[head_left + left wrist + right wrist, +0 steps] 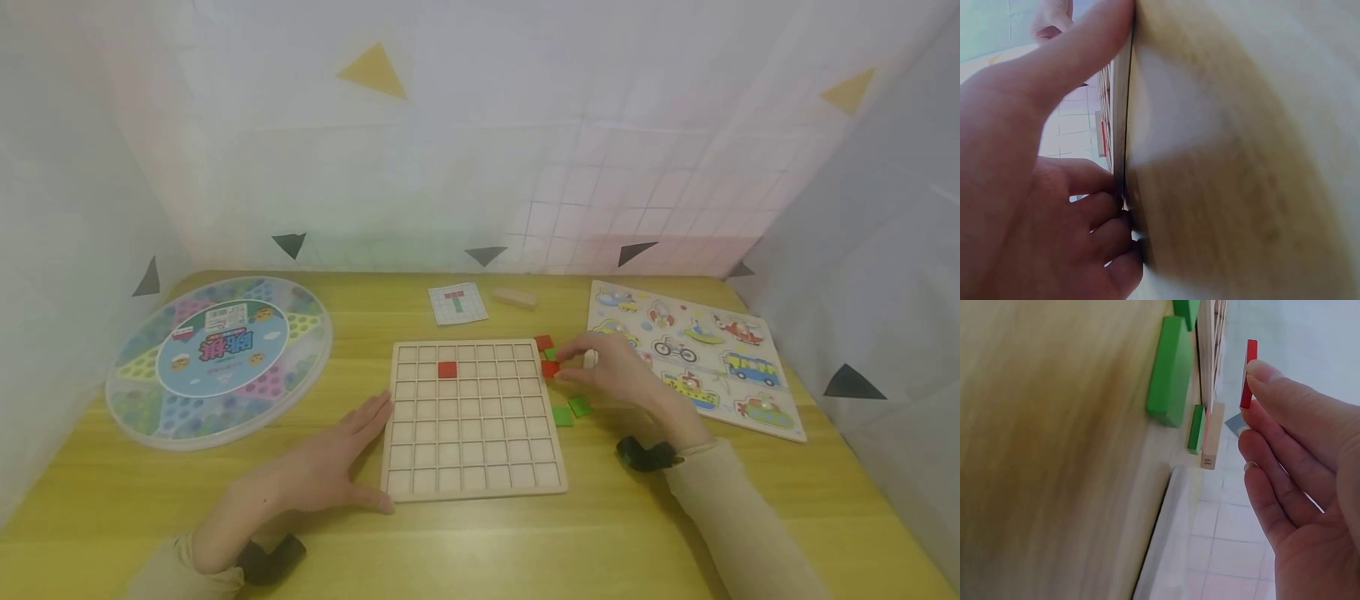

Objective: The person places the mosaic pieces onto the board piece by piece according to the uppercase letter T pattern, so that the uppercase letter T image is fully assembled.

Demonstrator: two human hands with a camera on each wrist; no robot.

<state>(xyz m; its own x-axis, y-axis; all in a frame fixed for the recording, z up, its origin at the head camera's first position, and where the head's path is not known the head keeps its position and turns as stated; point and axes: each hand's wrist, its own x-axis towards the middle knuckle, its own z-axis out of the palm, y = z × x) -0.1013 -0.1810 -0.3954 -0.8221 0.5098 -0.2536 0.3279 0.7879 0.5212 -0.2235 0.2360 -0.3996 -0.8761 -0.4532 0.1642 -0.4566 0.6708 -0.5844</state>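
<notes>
My right hand (pixel 611 371) pinches a red square tile (pixel 1249 375) between thumb and fingers, raised above the table in the right wrist view. In the head view it is at the right edge of the wooden grid board (pixel 474 496). One red tile (pixel 447 370) lies in a cell of the board's second row. My left hand (pixel 330 462) touches the board's left edge, fingers and thumb extended. To the right of the board lie loose green tiles (pixel 562 416) and another red tile (pixel 543 342). Behind the board, a paper card (pixel 457 304) shows a red and green T.
A round plastic game board (pixel 221 362) lies at the left. At the right, a wooden picture puzzle (pixel 720 362) with vehicles sits under part of my right hand's reach. A small wooden block (pixel 515 297) lies beside the card. Fabric walls surround the table (pixel 480 550).
</notes>
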